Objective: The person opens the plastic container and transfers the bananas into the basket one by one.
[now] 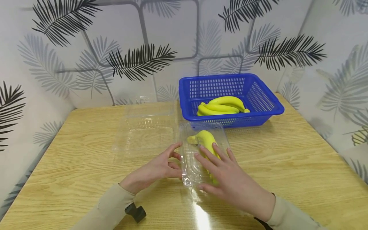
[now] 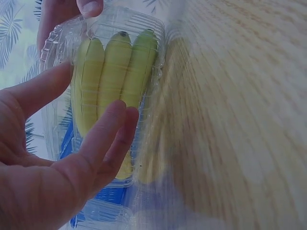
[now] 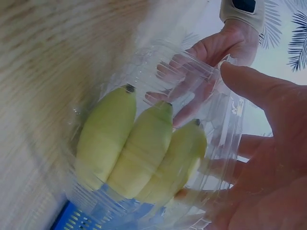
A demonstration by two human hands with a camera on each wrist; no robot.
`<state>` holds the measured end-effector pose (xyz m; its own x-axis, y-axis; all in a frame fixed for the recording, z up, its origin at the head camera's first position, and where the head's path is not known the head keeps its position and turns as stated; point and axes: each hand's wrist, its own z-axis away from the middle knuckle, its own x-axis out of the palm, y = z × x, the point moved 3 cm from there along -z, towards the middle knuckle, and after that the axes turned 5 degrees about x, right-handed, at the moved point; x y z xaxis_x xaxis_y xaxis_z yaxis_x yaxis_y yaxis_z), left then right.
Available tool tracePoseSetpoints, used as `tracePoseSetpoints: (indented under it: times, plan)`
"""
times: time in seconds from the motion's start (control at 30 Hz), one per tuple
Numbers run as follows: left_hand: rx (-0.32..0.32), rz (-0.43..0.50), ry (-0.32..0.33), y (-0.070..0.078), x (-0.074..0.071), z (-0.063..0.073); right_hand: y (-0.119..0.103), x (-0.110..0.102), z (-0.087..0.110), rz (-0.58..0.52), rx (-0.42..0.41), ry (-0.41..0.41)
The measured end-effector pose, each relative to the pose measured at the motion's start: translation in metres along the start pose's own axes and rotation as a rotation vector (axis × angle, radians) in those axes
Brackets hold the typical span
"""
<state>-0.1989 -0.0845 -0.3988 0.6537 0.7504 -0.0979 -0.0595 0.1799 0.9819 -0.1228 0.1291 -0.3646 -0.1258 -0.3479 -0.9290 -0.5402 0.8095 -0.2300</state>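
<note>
A clear plastic clamshell box (image 1: pixel 191 164) stands on the table before me, with a bunch of bananas (image 1: pixel 207 139) inside. Three banana tips face the near wall in the left wrist view. Beside the box's left edge is my left hand (image 1: pixel 156 169), thumb and fingers parted and fingertips right at the side wall. My right hand (image 1: pixel 230 175) lies over the box's top and right part, its fingers spread and nearly straight. From the right wrist, the thumb (image 3: pixel 254 84) shows at the near rim of the box. Part of the bunch is hidden under the right hand.
A second clear clamshell box (image 1: pixel 149 134) stands open behind my left hand. Against the back wall, a blue plastic basket (image 1: pixel 264 116) holds more bananas (image 1: pixel 219 107). The wooden table (image 1: pixel 72 172) meets patterned walls at its back and sides.
</note>
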Motion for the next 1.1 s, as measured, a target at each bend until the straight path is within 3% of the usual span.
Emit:
tracePoseSetpoints:
  times: [0.6,0.83,1.1]
  plan:
    - [0.006,-0.003,-0.002,0.0,0.0,0.002,-0.005,-0.006,-0.004,-0.072,0.073,-0.013]
    - [0.002,-0.005,0.003,0.002,0.0,0.001,-0.006,-0.009,-0.007,-0.062,0.108,0.008]
    - [0.021,-0.006,-0.014,0.001,0.001,0.001,-0.008,-0.012,-0.011,-0.008,0.092,0.011]
